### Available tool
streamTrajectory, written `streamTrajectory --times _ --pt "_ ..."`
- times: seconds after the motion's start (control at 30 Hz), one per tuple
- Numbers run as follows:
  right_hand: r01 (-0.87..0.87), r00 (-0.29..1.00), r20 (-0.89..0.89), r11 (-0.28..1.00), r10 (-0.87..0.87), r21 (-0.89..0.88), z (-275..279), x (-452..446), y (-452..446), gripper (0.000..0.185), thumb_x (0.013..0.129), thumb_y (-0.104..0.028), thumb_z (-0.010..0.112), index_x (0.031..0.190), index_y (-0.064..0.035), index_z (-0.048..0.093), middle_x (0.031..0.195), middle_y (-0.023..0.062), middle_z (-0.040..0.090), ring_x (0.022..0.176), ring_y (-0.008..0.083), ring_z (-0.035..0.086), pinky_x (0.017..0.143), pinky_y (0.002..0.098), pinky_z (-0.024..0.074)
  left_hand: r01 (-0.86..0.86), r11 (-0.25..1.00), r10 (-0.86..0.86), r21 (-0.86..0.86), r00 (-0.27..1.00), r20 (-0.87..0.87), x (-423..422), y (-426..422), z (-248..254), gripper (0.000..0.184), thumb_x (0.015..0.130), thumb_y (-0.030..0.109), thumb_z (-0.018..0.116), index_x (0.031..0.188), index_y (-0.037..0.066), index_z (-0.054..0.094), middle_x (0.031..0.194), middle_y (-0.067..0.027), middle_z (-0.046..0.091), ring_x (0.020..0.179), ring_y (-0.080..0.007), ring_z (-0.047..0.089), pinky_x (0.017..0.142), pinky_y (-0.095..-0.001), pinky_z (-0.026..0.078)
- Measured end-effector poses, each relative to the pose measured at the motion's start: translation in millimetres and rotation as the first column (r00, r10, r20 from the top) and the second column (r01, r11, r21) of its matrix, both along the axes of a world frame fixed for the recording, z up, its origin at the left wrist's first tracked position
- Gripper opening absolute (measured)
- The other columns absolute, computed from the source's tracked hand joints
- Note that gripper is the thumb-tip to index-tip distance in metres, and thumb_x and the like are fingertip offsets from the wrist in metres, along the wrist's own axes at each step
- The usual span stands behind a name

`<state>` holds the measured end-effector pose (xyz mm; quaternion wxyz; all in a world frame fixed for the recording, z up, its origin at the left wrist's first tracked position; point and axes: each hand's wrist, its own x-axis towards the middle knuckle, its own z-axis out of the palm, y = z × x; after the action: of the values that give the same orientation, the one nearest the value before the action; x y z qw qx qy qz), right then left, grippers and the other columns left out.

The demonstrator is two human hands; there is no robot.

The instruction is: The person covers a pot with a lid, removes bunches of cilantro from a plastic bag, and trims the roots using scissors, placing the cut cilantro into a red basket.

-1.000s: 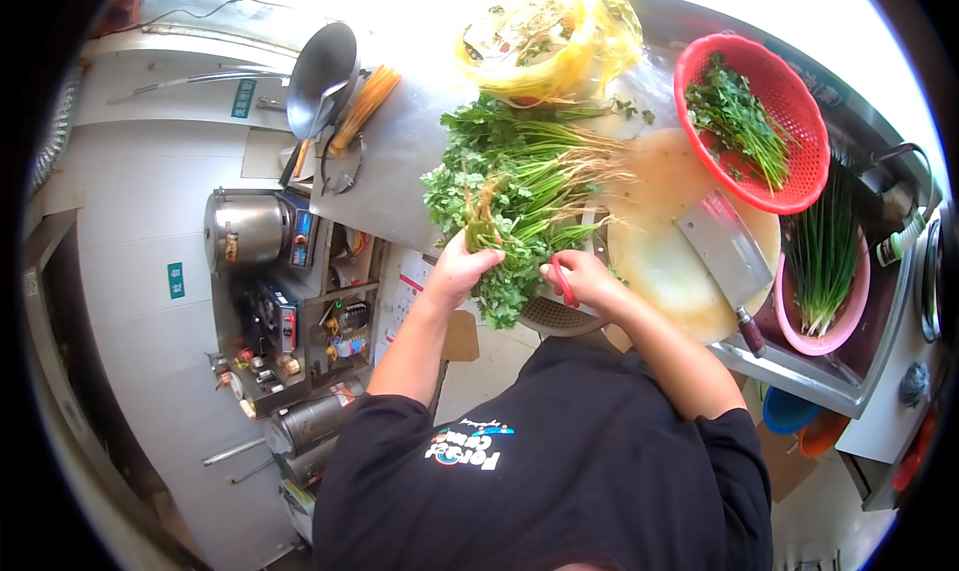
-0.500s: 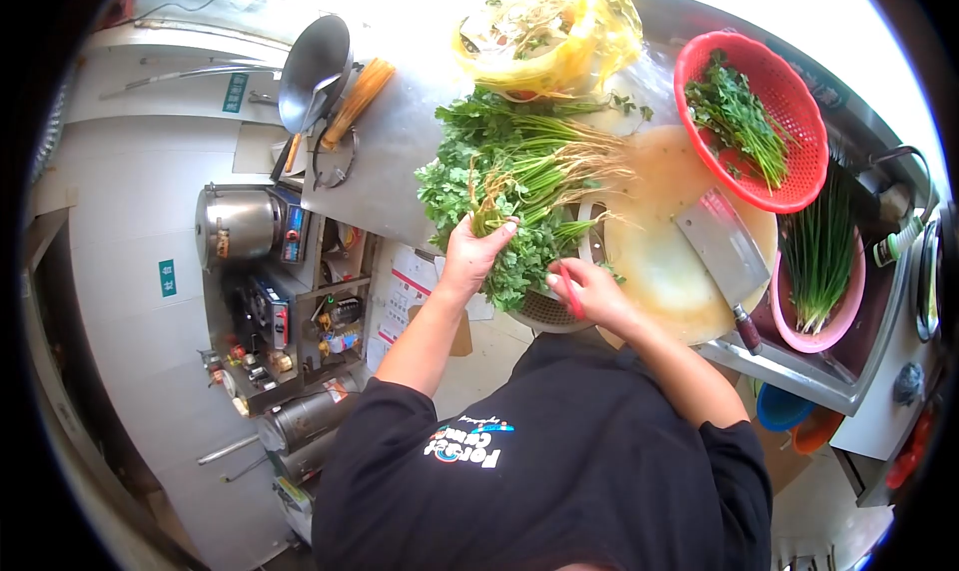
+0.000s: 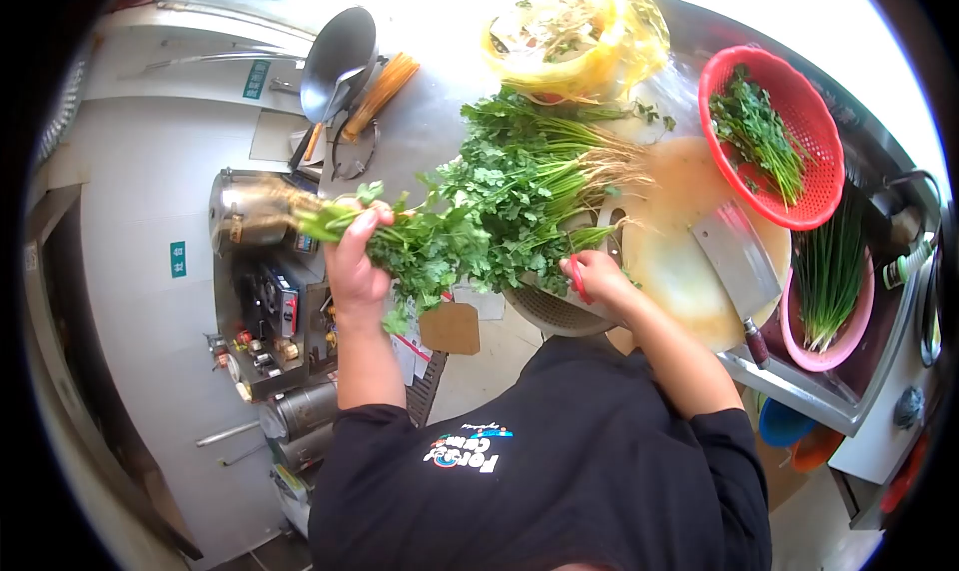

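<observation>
My left hand [image 3: 358, 261] is closed round the stems of a bunch of cilantro [image 3: 420, 251], held out left past the counter's edge. Its pale roots are blurred at the far left and its leaves trail right towards the pile. In my right hand [image 3: 602, 279] is a small tool with a red handle [image 3: 578, 279]; its working end is hidden among leaves. Just beyond that hand lies a large pile of cilantro [image 3: 529, 176], roots pointing right towards the round chopping board [image 3: 679, 261]. A grey perforated basket [image 3: 559, 314] sits partly under the leaves.
On the board rests a cleaver [image 3: 737, 259]. A red colander [image 3: 834, 171] holds more cilantro, and a pink basin [image 3: 869, 296] in the sink holds long green stalks. A yellow bag [image 3: 584, 71] of scraps stands at the back. A wok [image 3: 340, 61] and bamboo brush [image 3: 388, 91] lie left.
My left hand has swung left and lifted a bunch of cilantro away from the pile. My right hand stays near the basket with the red-handled tool. The view has shifted slightly.
</observation>
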<state>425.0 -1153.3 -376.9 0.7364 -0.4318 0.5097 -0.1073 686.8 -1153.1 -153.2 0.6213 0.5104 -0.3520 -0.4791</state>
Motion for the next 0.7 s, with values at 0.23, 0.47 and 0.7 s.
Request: streamTrajectory --times 0.23,0.47,0.7 --pt "-0.071 0.997 0.023 0.996 0.072 -0.057 60.2 -45.6 7.9 0.035 0.095 -0.033 0.062 0.107 -0.0001 0.063 0.074 0.0038 0.058 0.060 0.0108 0.054 0.053 0.0270 0.0467 0.281 0.931 -0.253 0.232 0.957 -0.141 -11.6 -49.5 -32.7 0.031 0.090 0.008 0.062 0.119 0.000 0.053 0.088 -0.0068 0.060 0.075 -0.0191 0.063 0.078 -0.0401 0.057" --pt "0.186 0.971 0.210 0.922 -0.119 -0.340 116.7 -58.5 -34.4 0.036 0.093 -0.027 0.065 0.117 -0.0005 0.060 0.076 0.0036 0.059 0.065 0.0109 0.056 0.060 0.0267 0.0477 0.391 0.878 -0.350 0.276 0.918 -0.188 -30.0 -89.5 -40.2 0.022 0.090 0.010 0.064 0.111 0.004 0.063 0.098 -0.0092 0.065 0.076 -0.0167 0.062 0.075 -0.0349 0.054" --pt "-0.072 0.995 -0.098 0.601 -0.011 -0.796 184.0 -37.7 -109.8 0.042 0.085 -0.033 0.069 0.117 -0.0065 0.062 0.085 0.0142 0.066 0.076 0.0290 0.064 0.070 0.0388 0.0499 0.511 0.810 -0.484 0.287 0.860 -0.164 -53.1 -112.3 -13.1 0.021 0.091 0.010 0.066 0.111 0.003 0.064 0.102 -0.0106 0.069 0.086 -0.0171 0.065 0.077 -0.0323 0.054"
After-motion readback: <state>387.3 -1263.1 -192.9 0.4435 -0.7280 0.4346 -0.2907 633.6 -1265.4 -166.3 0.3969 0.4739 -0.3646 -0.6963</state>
